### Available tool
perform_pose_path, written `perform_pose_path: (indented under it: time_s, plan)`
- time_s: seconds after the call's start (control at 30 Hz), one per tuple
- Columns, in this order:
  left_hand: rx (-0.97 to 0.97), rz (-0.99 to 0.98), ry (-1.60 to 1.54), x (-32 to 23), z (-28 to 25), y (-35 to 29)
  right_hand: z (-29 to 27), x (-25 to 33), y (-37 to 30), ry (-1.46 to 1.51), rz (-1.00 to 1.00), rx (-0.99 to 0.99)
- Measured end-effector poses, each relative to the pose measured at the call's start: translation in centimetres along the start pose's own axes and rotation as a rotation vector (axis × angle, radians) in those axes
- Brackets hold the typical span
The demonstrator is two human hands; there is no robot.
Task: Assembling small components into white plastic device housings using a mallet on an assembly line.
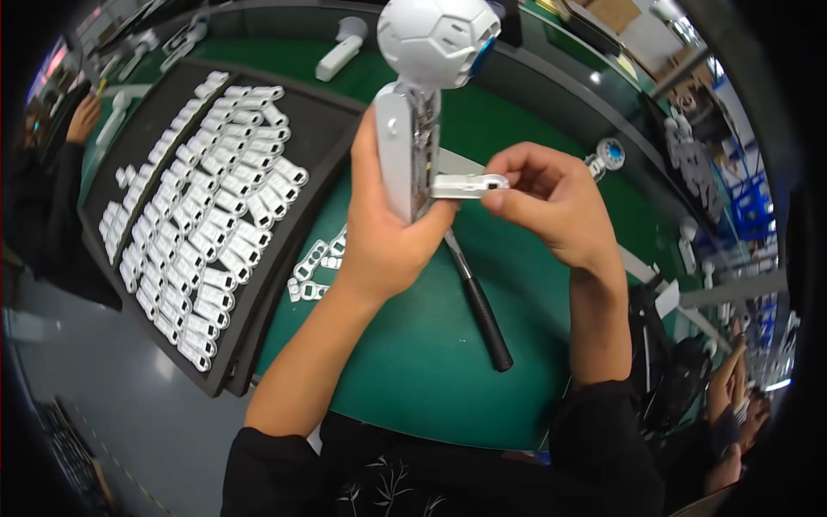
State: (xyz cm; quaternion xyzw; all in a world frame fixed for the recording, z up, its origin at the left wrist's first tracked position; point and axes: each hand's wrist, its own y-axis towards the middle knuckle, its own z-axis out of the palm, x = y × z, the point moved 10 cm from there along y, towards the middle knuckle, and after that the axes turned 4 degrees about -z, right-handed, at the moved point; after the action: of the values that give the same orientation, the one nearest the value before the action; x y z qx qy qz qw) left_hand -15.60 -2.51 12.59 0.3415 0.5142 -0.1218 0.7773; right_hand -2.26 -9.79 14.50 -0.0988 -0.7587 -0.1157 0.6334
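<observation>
My left hand (383, 250) is wrapped round the handle of a white handheld fan (398, 151), held upright with its round panelled head at the top. The handle's right side is uncovered and shows its inside parts. My right hand (560, 202) pinches one end of a small white plastic cover piece (461, 186), which has a dark slot. The piece's other end meets the fan's uncovered side near my left thumb; whether it is seated there cannot be made out. Below lies a tool with a black handle (485, 323) and metal shaft, its far end hidden behind my left hand.
At left, a dark foam tray (314, 142) bears many rows of white cover pieces (207, 202). Several loose white pieces (310, 263) lie on the green table (413, 370). More fans (345, 47) stand farther back. Another person's hand (84, 116) is at far left.
</observation>
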Motion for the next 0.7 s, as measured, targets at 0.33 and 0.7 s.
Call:
perform_pose_path:
  time_s: [0.33, 0.7]
  plan:
    - [0.03, 0.116, 0.335, 0.6, 1.6, -0.9, -0.6, 0.0, -1.2, -0.23, 0.129, 0.085]
    - [0.013, 0.138, 0.367, 0.9, 1.7, -1.2, -0.5, 0.0, -0.8, -0.281, 0.113, 0.129]
